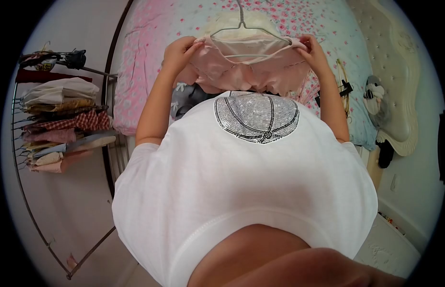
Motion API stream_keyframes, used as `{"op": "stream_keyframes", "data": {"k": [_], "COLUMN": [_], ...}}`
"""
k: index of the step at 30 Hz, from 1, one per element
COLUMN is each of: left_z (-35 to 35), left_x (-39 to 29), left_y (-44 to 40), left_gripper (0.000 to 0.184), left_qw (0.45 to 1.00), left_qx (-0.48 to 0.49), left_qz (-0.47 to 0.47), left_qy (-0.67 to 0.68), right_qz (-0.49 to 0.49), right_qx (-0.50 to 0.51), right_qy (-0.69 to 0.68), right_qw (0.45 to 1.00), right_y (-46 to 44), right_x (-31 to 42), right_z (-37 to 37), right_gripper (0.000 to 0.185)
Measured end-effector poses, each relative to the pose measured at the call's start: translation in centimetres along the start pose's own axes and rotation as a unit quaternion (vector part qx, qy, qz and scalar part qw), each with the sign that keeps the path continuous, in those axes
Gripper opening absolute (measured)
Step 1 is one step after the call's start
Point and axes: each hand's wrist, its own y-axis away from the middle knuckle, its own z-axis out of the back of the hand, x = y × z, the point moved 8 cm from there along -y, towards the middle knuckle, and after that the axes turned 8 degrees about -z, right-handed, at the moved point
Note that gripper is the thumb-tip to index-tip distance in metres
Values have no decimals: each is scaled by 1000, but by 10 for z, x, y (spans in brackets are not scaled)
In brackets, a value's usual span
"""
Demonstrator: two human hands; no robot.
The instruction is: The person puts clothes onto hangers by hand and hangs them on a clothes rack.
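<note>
Pink garment (220,71) observed over floral bedding (148,62), hanger (242,25) in neckline. Left hand (180,51) pinching its left shoulder, right hand (313,51) its right. Loaded clothes rack (14,126) stands left.

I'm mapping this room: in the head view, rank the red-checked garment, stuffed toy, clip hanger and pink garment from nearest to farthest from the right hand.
1. Pink garment: held by the right hand.
2. Clip hanger: just to that hand's right.
3. Stuffed toy: farther right, beside the headboard.
4. Red-checked garment: hanging far left.
</note>
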Motion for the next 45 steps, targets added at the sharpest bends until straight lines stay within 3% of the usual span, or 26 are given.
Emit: {"op": "stream_keyframes", "data": {"k": [2, 5, 10, 14, 19, 23, 26, 29, 32, 35, 38, 41, 45], "left_z": [-1, -2, -3, -4, -13, -16, -37, -37, -27, -20, -14, -12, -12], "left_x": [7, -7, -21, -23, -30, -51, -33, -21, -20, -22, -16, -17, -18], "left_y": [-1, -9, -9, -6, -2, 0, 8, 13, 14, 15, 18, 15, 10], "left_gripper": [26, 26, 26, 28, 17, 12, 8, 8, 9, 9, 11, 14, 16], "left_qw": [1000, 995, 993, 989, 987, 959, 988, 989, 993, 996, 995, 993, 991], "left_qx": [12, 32, 2, -30, -19, -54, 106, 50, 21, 21, -39, -46, -45], "left_qz": [16, -37, -40, -76, -127, -278, -87, -140, -113, -83, -89, -88, -64], "left_qy": [-2, -89, -109, -127, -98, 23, 76, -4, -30, -26, -7, -62, -112], "right_qz": [-38, -49, -82, -71, -89, -114, -157, -191, -76, 5, -12, -19, 20], "right_qx": [-1, 11, 52, 79, 95, 280, 355, 291, 290, 97, 99, 131, 66], "right_qy": [-10, -45, -112, -80, -168, -153, -164, -108, -50, 111, 23, 176, 162], "right_qw": [999, 998, 989, 991, 977, 941, 907, 931, 953, 989, 995, 976, 984], "right_y": [-4, -4, -4, -9, -18, -7, 3, -9, -5, -4, 9, 17, 15], "right_x": [-15, -15, -18, -8, -9, 3, 8, -30, -32, -10, 14, 19, 9], "right_z": [1, -3, -13, -4, 20, 2, -18, -19, -33, -16, -16, -25, -23], "right_gripper": [19, 16, 15, 15, 15, 15, 16, 16, 20, 25, 26, 23, 24]}}
